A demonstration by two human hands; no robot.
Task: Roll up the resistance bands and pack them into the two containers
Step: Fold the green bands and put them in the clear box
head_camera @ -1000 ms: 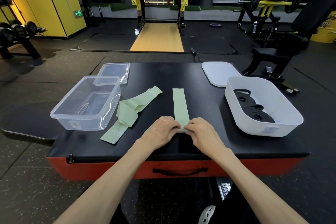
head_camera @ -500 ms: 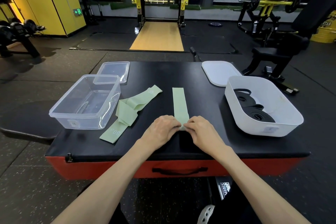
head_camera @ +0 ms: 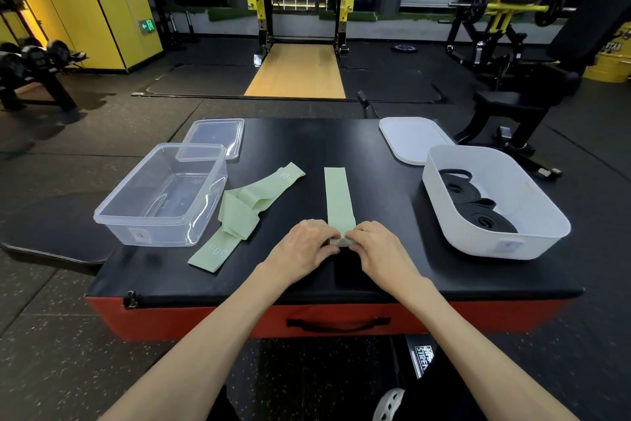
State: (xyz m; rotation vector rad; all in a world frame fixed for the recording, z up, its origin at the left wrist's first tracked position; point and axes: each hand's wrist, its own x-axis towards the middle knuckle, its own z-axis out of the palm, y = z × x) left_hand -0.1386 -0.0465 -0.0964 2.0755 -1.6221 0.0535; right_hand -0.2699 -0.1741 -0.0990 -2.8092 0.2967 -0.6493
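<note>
A pale green resistance band (head_camera: 336,195) lies straight on the black padded platform (head_camera: 341,144), running away from me. Its near end is curled into a small roll, pinched between my left hand (head_camera: 304,243) and my right hand (head_camera: 377,246). A second green band (head_camera: 246,212), crumpled and marked 30, lies to the left beside the clear container (head_camera: 160,195), which holds nothing. The white container (head_camera: 491,202) at the right holds rolled black bands (head_camera: 478,212).
The clear lid (head_camera: 215,135) lies behind the clear container, and the white lid (head_camera: 413,142) behind the white one. Around the platform stand a squat rack, a weight bench at the right and a dumbbell rack at the far left.
The roll at the band's near end has grown slightly, and both hands have crept a little forward along the band. The camera view shifted a bit.
</note>
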